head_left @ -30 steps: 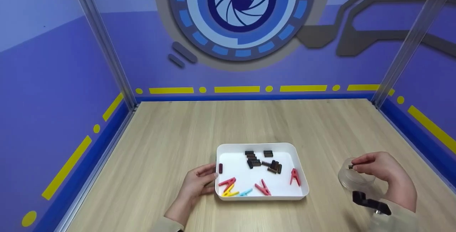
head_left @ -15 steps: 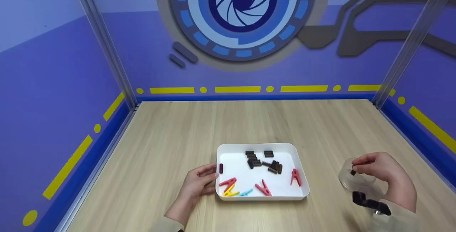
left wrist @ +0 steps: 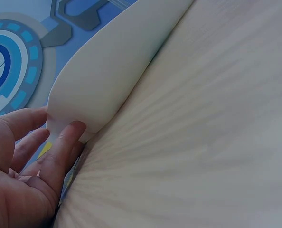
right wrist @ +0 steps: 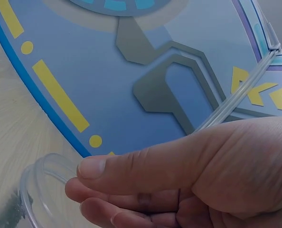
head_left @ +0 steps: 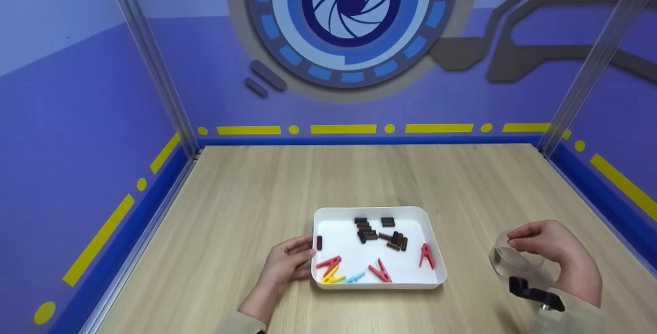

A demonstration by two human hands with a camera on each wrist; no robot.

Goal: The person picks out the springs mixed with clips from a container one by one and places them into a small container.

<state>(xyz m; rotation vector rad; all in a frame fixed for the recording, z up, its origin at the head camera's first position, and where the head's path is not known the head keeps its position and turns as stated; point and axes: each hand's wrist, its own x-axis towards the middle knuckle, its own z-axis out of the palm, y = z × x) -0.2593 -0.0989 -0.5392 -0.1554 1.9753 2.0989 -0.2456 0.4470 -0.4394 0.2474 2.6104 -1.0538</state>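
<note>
A white tray [head_left: 377, 211] lies on the wooden table, holding several small dark pieces [head_left: 380, 234] and several coloured clothespins [head_left: 379, 271]. My left hand [head_left: 287, 264] rests at the tray's left side, its straight fingers [left wrist: 60, 152] touching the tray's outer wall [left wrist: 112, 71]. A clear round container [head_left: 505, 259] stands to the right of the tray. My right hand [head_left: 534, 241] hovers over its mouth with loosely bent fingers. In the right wrist view, nothing shows between my right hand's thumb and fingers [right wrist: 145, 175], and something dark lies inside the container's rim [right wrist: 36, 190].
One dark piece [head_left: 319, 242] sits by the tray's left wall. Blue walls with metal posts [head_left: 149, 62] close the table on three sides. A black camera mount [head_left: 528, 290] sits on my right wrist.
My right hand held a small dark piece over the clear container, lowered it, and now the fingers hold nothing. The left hand and tray have not moved.
</note>
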